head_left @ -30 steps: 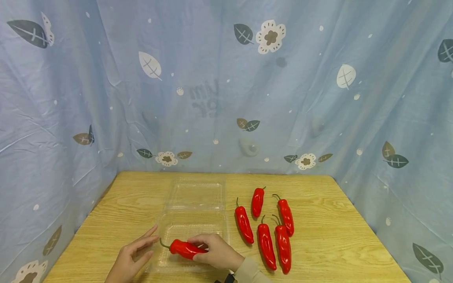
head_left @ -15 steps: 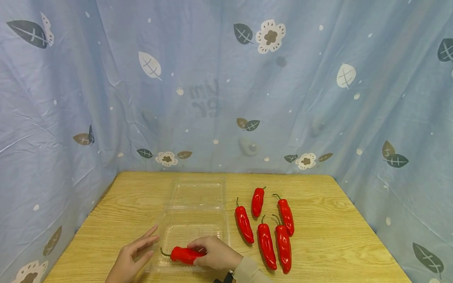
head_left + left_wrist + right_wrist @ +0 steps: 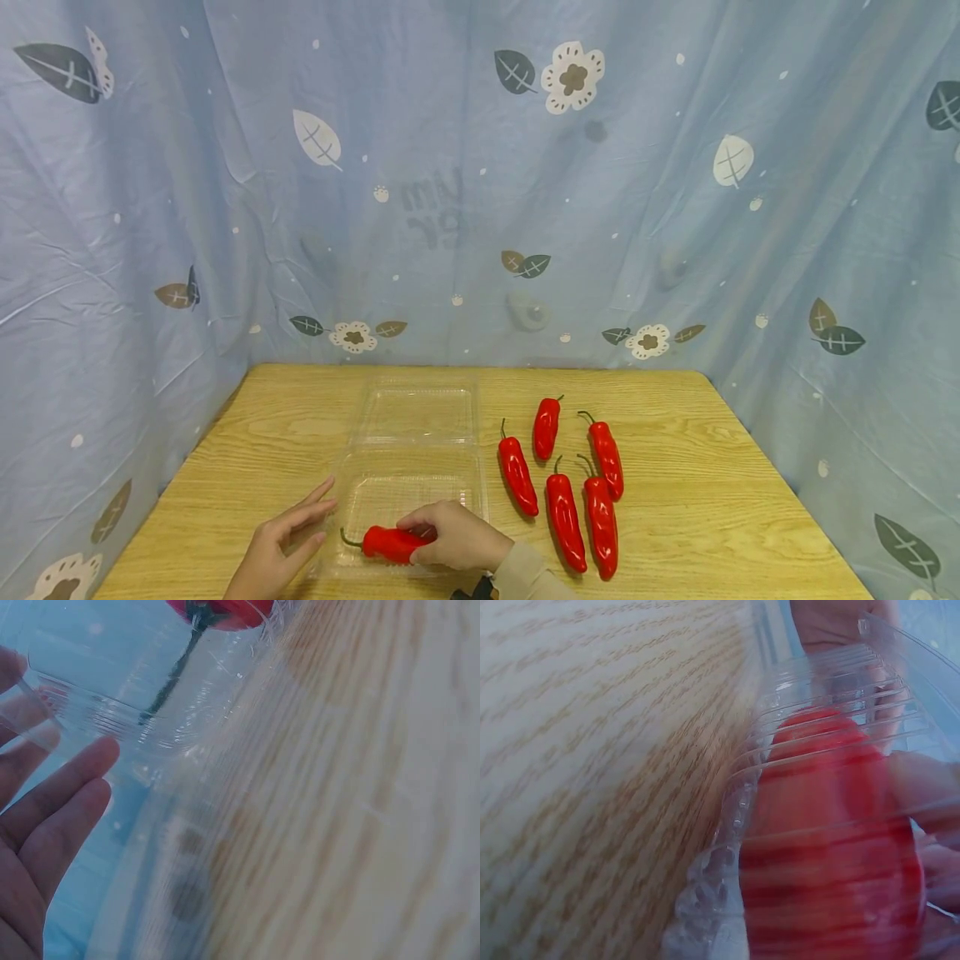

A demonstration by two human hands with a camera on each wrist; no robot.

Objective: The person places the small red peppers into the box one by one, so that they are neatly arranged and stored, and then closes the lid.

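A clear plastic clamshell box [image 3: 450,492] lies unfolded on the table, its lid half [image 3: 420,414] on the far side. Inside the near half, a red chili pepper [image 3: 387,543] lies sideways with its green stem to the left. My right hand [image 3: 457,537] grips the pepper by its right end, which the fingers partly hide. In the right wrist view the red pepper [image 3: 825,840] shows through the ribbed box wall. My left hand [image 3: 281,542] is at the box's left edge with fingers extended. The left wrist view shows left fingers [image 3: 67,802] at the clear wall, some behind it.
Several more red chili peppers [image 3: 564,521] lie on the wooden table [image 3: 697,517] to the right of the box. A blue patterned curtain [image 3: 450,208] hangs behind the table and along both sides.
My right hand has lowered the chili pepper toward the near side of the box, mostly in the first half second. The left hand and the other peppers have stayed put.
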